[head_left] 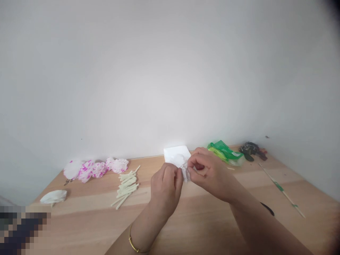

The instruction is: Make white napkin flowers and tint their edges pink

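Observation:
Near the middle of the wooden table, a piece of white tissue paper (184, 171) is gathered between my two hands. My left hand (167, 180) has its fingers closed on the left side of the tissue. My right hand (204, 170) pinches the right side of it between thumb and forefinger. Behind them lies a flat stack of white paper (175, 152). A small dark red object (199, 166) shows behind the fingers of my right hand; its shape is mostly hidden.
Pink-spotted white tissue flowers (98, 169), a white tissue bundle (54, 196) and several pale sticks (128, 186) lie left on the table (92, 226). Right are a green plastic package (225, 152), a dark bundle (251, 150) and a thin stick with green bands (285, 194).

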